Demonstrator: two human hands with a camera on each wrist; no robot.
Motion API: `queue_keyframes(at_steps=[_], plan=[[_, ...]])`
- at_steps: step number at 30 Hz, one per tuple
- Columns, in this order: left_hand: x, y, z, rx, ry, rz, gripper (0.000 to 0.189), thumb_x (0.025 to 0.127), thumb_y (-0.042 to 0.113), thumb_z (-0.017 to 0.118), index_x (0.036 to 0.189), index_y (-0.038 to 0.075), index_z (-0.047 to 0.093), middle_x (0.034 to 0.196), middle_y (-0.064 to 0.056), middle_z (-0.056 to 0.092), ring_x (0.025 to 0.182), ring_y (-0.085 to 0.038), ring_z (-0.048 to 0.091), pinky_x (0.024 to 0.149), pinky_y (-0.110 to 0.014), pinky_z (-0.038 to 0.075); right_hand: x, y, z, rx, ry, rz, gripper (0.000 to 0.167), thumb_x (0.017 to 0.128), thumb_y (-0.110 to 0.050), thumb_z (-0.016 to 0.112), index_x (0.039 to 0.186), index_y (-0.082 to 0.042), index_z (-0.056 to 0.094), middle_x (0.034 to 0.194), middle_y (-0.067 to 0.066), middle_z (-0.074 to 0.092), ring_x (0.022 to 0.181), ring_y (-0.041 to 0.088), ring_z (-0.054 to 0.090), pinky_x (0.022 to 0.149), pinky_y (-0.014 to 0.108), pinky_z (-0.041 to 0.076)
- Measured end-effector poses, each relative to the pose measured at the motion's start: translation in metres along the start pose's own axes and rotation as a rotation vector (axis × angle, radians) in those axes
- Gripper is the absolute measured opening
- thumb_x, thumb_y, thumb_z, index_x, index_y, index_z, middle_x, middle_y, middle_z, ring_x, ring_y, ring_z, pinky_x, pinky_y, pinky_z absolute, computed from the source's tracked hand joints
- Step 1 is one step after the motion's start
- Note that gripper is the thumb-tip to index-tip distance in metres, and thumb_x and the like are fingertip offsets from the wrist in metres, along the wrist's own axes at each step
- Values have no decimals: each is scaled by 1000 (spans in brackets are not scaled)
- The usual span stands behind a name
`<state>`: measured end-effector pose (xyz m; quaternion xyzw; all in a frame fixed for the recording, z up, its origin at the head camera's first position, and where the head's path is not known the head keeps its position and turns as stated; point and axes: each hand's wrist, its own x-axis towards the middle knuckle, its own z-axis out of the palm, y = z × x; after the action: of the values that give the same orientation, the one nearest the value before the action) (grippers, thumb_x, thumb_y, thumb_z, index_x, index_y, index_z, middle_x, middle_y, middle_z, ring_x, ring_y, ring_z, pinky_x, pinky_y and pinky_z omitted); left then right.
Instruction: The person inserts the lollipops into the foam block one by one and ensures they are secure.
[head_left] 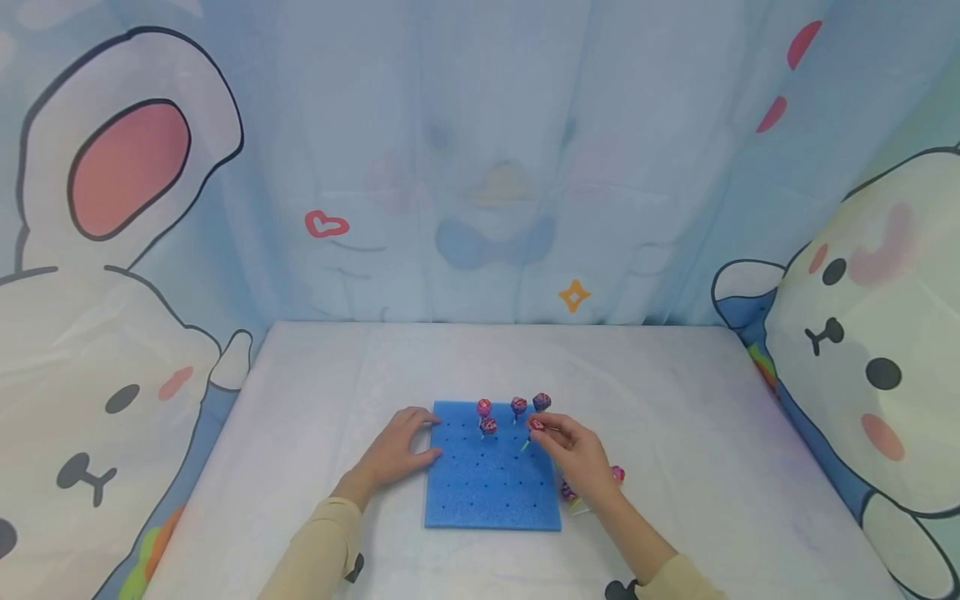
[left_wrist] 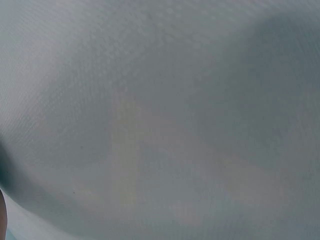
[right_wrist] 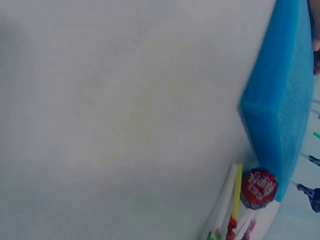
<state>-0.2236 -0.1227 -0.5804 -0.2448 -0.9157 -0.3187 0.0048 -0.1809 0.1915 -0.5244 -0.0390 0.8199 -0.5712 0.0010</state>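
Observation:
A blue foam board (head_left: 480, 475) with rows of small holes lies flat on the table. My left hand (head_left: 392, 447) steadies its left edge, fingertips and thumb spread along the side. Between thumb and fingers, my right hand (head_left: 579, 454) pinches a red-wrapped lollipop (head_left: 536, 425), its pale green stick slanting down to the left over the board. Several wrapped lollipops, among them a pink one (head_left: 484, 408) and a dark one (head_left: 542, 402), stand upright along the board's far part. The left wrist view is mostly blurred whitish cloth.
Loose lollipops, one with a red wrapper (right_wrist: 259, 188), lie beside the board's right edge, partly hidden by my right hand in the head view. A white cloth covers the table (head_left: 360, 367). Behind it hangs a blue curtain (head_left: 480, 125) printed with cartoon animals.

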Motion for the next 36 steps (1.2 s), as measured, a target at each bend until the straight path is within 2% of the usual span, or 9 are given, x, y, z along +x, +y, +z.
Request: queue_keyframes(at_steps=[3,6,18,27,36], plan=[[0,-1,0,2,2,1,45,88,36,70,126,16,58,130,-4,54,129,-25,45,111,-42,36,-2,0,6,-4,-13,49,33,91,-29,70,119,-13,66,122,5,66,115,22,63,92,28,51],[0,-1,0,2,-1,-2,45,88,37,70,126,16,58,130,-4,54,129,-25,45,111,-42,36,-2,3,12,-20,-9,60,30,91,-27,70,118,-14,67,122,5,66,114,22,63,91,29,52],[0,1,-1,-8,-1,-4,45,88,35,70,126,16,58,130,-4,54,129,-26,45,111,-43,36,0,10,15,-146,4,9,29,91,-17,69,119,-13,67,122,7,66,111,24,65,88,30,54],[0,1,-1,-2,-3,-8,45,88,36,70,127,16,57,130,-5,54,129,-25,45,111,-44,36,-1,11,21,-56,-31,42,37,90,-18,72,125,-13,64,125,5,65,114,23,63,89,28,53],[0,1,-1,-1,-4,-11,45,88,36,70,127,16,57,131,-5,54,130,-26,45,111,-44,36,-1,20,27,-28,-42,92,29,89,-25,72,117,-16,68,119,2,67,113,22,63,90,30,54]])
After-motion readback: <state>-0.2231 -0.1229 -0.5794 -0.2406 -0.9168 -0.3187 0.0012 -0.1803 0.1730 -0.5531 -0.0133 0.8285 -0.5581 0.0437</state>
